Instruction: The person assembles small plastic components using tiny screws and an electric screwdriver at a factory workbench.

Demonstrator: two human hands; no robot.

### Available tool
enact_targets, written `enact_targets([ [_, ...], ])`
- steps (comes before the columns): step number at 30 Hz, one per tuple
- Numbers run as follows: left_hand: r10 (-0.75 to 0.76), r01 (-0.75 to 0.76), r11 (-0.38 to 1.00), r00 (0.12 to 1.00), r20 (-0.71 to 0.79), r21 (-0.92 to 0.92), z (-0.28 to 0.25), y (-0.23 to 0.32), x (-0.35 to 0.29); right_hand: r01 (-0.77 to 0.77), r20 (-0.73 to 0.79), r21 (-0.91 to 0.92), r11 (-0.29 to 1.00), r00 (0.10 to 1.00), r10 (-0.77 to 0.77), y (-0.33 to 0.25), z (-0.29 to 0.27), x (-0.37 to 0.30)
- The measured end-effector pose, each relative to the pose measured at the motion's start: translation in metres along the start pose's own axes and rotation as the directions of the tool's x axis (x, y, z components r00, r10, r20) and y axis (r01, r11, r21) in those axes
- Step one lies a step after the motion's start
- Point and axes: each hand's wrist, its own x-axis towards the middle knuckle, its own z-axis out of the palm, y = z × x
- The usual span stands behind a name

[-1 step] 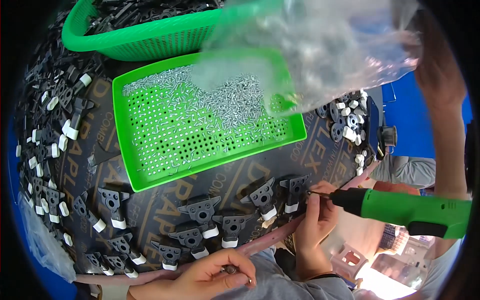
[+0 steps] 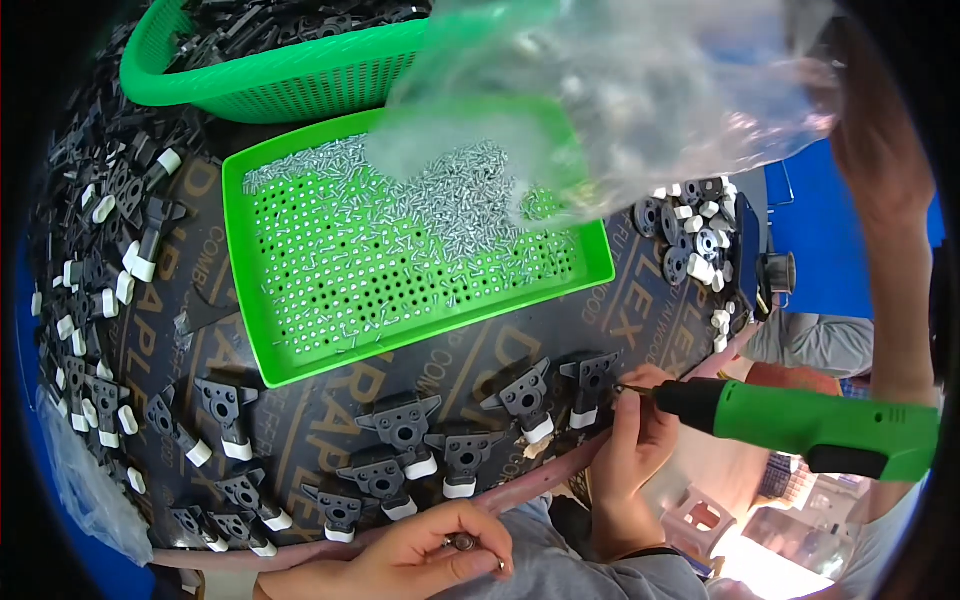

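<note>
At the table's near edge, my left hand [image 2: 425,550] is closed around a small round metal piece [image 2: 460,542]; a tiny shiny tip, perhaps a screw, shows at its fingertips. My right hand [image 2: 635,440] pinches the thin bit of a green and black electric screwdriver [image 2: 810,425], whose body extends to the right. Just left of those fingers lies a black plastic bracket with a white end [image 2: 590,385]. Several similar brackets [image 2: 404,425] lie along the front of the table. Beyond them, a green perforated tray [image 2: 425,335] holds many small silver screws [image 2: 465,205].
Another person's arm [image 2: 890,200] reaches in at the right beside a blurred clear plastic bag [image 2: 640,110] over the tray. A green basket [image 2: 300,80] of black parts stands behind. Black and white parts [image 2: 130,260] heap at left; round black wheels [image 2: 676,265] lie at right.
The plastic bag has shifted slightly left over the tray. The screwdriver's body has moved a little left and down. Both my hands look nearly unchanged.
</note>
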Motion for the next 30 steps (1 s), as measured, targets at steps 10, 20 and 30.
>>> enact_targets([
  [10,0.023,-0.024,0.999,0.999,0.036,0.023,-0.005,-0.002,0.003,0.038,0.001,-0.119,0.992,0.999,-0.038,0.0,-0.001,0.002],
  [20,0.021,-0.02,1.0,0.999,0.039,-0.022,-0.003,-0.006,0.005,-0.061,-0.036,0.01,0.998,0.997,0.061,-0.005,0.002,0.0],
  [30,-0.017,0.017,0.981,1.0,0.005,-0.194,0.006,-0.008,-0.001,-0.159,0.199,-0.038,0.987,0.966,0.163,-0.016,-0.012,0.028],
])
